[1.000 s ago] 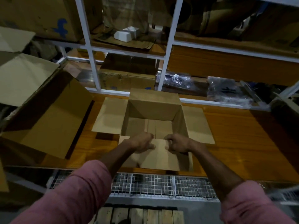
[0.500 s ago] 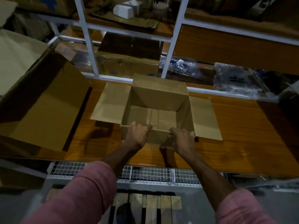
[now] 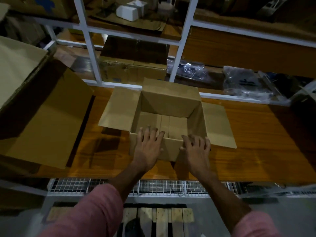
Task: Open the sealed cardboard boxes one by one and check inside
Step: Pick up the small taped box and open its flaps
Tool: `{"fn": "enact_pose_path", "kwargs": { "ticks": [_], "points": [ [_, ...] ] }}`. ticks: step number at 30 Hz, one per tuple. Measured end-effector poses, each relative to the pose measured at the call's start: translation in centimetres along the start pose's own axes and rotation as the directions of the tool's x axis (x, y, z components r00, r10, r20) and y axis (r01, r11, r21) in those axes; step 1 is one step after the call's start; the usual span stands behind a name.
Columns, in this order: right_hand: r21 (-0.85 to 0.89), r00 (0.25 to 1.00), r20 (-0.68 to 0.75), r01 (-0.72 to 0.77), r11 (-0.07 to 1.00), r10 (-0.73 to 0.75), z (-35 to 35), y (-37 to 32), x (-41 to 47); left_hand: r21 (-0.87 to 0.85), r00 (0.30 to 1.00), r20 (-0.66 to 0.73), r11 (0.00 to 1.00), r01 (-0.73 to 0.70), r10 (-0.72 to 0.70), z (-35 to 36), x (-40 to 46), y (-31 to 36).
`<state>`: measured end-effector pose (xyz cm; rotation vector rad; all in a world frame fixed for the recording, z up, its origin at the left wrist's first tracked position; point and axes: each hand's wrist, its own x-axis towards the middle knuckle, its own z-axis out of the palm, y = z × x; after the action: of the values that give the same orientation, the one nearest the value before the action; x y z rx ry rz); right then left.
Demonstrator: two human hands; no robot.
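On the wooden surface (image 3: 256,142), centre of view: one cardboard box (image 3: 169,106), open, all four flaps folded out, left and right flaps lying flat-ish on the wood, far flap standing up against the white rack frame (image 3: 181,40). Inside shows only bare cardboard bottom with its flap seams, nothing else visible. Left hand (image 3: 147,148) lies on the near wall of the box, palm down, fingers (image 3: 150,134) straight and spread, tips reaching over the near rim. Right hand (image 3: 196,151) sits just beside it on the same wall toward the right corner, fingers (image 3: 199,141) splayed and relaxed, thumb against the cardboard, not curled round anything. Both hands touch the box, neither grips it. Pink sleeves (image 3: 95,212) at the bottom of the view. Left of the box, apart from it, a larger open carton (image 3: 46,120) tilted with its flap hanging toward the surface. Behind the frame, on the rear shelf: a closed brown box (image 3: 133,71), then crumpled clear plastic bags (image 3: 188,69) to its right. Upper shelf holds a small white box (image 3: 130,10). Wire mesh panel (image 3: 160,186) runs under the front edge of the surface, wooden pallet slats (image 3: 164,218) on the floor below. Lighting is dim, corners too dark to read.
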<state>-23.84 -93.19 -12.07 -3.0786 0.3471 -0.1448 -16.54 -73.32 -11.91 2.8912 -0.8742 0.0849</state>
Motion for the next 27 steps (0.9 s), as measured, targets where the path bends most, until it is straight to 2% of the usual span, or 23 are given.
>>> {"fn": "enact_pose_path", "kwargs": {
  "ticks": [2, 4, 7, 10, 14, 16, 18, 21, 27],
  "points": [
    [0.075, 0.989, -0.124, -0.072, 0.995, 0.081, 0.1, -0.1, -1.9, 0.009, 0.994, -0.052, 0.995, 0.097, -0.096, 0.6, -1.7, 0.0],
    [0.169, 0.963, -0.189, -0.159, 0.973, 0.190, 0.3, 0.1, -4.2, -0.057, 0.976, -0.115, 0.982, 0.179, -0.185, 1.5, -3.6, -0.6],
    [0.213, 0.954, -0.086, -0.265, 0.940, 0.288, 0.9, 1.5, -5.8, -0.078, 0.963, -0.125, 0.970, 0.231, -0.239, 2.2, -4.8, -2.1],
    [0.305, 0.977, -0.040, -0.186, 0.934, 0.208, 1.4, 2.1, -4.7, -0.156, 0.968, -0.075, 0.962, 0.225, -0.239, 2.1, -4.0, -3.4],
    [0.456, 0.997, -0.021, -0.062, 0.888, 0.080, 1.7, 1.9, -2.7, -0.346, 0.994, -0.101, 0.938, -0.006, -0.031, 2.9, -3.6, -5.3],
    [0.492, 0.996, -0.042, -0.044, 0.870, 0.074, 1.6, 1.7, -2.2, -0.370, 0.991, -0.130, 0.927, -0.061, 0.014, 2.7, -3.4, -5.9],
    [0.511, 0.994, -0.080, -0.024, 0.860, 0.075, 0.8, 1.5, -1.6, -0.324, 0.989, -0.146, 0.943, -0.068, 0.021, 1.8, -2.9, -5.9],
    [0.458, 0.987, -0.151, 0.026, 0.889, 0.048, -1.2, 1.0, -0.2, -0.230, 0.987, -0.161, 0.971, -0.057, 0.020, 0.3, -1.9, -5.8],
    [0.297, 0.985, -0.172, 0.067, 0.953, -0.016, -3.9, 0.2, 0.3, -0.240, 0.977, -0.205, 0.971, 0.003, -0.054, -2.7, -1.0, -5.8]
  ]
}}
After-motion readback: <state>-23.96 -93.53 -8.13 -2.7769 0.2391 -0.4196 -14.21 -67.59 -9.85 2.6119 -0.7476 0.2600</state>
